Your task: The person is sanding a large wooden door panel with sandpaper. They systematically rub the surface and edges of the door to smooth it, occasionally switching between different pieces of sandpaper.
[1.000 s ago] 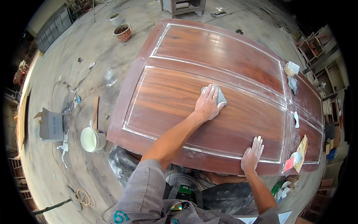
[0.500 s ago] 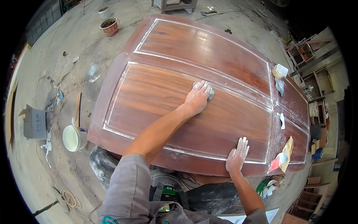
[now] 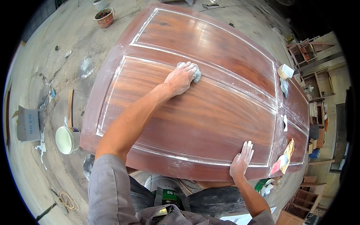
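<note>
A large reddish-brown wooden panel (image 3: 187,120), with white powder caught along its raised frame lines, lies flat in front of me. On its nearer inset section, close to the middle rail, my left hand (image 3: 180,78) presses down a wadded grey cloth (image 3: 197,75). Those fingers are curled over the cloth and whitened with dust; part of it is hidden beneath them. Farther right, at the near edge of the same section, my right hand (image 3: 241,162) rests flat with its fingers stretched out, holding nothing.
On the panel's right part lie a round tub with a white block (image 3: 285,72), a grey-blue rag (image 3: 284,88) and torn yellowish paper (image 3: 287,155). A white bucket (image 3: 66,140), a cardboard box (image 3: 28,124) and a potted plant (image 3: 104,18) stand on the floor at left.
My left hand has slid the grey cloth left and away from me over the wood. My right hand stays flat at the near right edge. The whole view has shifted slightly.
</note>
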A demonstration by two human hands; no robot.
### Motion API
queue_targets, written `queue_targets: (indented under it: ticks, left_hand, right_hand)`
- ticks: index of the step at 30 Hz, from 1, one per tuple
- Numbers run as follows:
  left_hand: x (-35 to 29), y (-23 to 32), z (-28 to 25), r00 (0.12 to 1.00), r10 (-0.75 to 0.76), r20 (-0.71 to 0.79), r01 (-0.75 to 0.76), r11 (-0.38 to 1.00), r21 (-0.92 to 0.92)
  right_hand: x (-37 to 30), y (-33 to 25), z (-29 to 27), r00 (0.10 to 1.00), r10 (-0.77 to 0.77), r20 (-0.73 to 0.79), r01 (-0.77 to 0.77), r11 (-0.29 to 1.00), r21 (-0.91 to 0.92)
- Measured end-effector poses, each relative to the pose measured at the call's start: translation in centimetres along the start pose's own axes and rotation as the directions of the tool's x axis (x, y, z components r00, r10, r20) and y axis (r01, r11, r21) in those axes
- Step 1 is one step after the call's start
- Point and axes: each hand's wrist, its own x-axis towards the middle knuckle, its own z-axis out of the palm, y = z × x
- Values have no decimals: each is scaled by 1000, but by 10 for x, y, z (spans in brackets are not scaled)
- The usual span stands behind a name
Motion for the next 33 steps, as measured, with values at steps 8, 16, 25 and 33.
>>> queue_targets:
  ticks: [8, 16, 25, 33]
  left_hand:
    - [6, -155, -104, 961, -216, -170, 236, 966, 103]
    - [171, 9, 76, 999, -14, -41, 26, 943, 331]
    - [116, -72, 14, 980, -58, -190, 115, 944, 309]
    - [183, 60, 103, 995, 61, -81, -39, 968, 248]
  right_hand:
    - [3, -7, -9, 999, 28, 40, -29, 999, 20]
    - [14, -5, -8, 1000, 1, 25, -2, 1000, 28]
    - [6, -3, -11, 998, 36, 54, -36, 999, 7]
    - [8, -3, -9, 998, 12, 54, -14, 999, 32]
